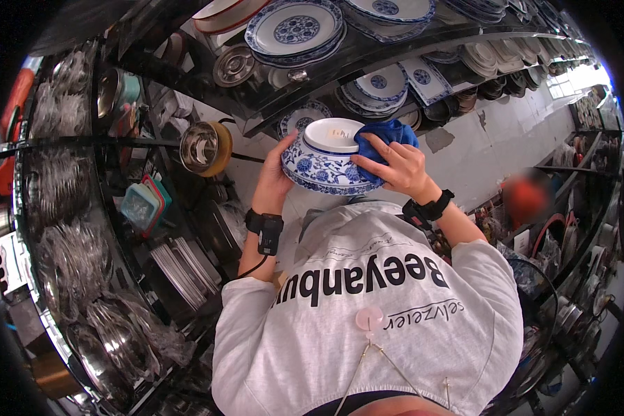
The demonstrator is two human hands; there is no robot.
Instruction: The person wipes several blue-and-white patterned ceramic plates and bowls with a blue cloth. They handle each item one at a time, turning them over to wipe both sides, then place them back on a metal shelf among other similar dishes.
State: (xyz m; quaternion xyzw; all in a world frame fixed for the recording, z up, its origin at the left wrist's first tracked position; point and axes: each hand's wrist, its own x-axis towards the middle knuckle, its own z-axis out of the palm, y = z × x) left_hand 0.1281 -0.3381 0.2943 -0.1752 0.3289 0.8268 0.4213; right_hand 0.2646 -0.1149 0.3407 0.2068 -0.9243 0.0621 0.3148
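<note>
Before my body I hold a blue-and-white floral porcelain bowl (322,169), tilted, with a plain white round end facing up. A small label (338,133) with writing sits inside that white end. My left hand (276,169) grips the bowl's left side, thumb along its upper edge. On the other side, my right hand (401,167) presses a blue cloth (395,132) against the bowl's wall and white rim. The cloth is bunched under the fingers and covers part of the bowl's right side.
Blue-patterned plates (294,28) are stacked on the dark shelf (317,78) ahead. A steel pot (202,148) stands out at the left, near plastic-wrapped metalware (62,182) and plastic containers (144,205). To the right, a blurred person (528,200) appears among more racks.
</note>
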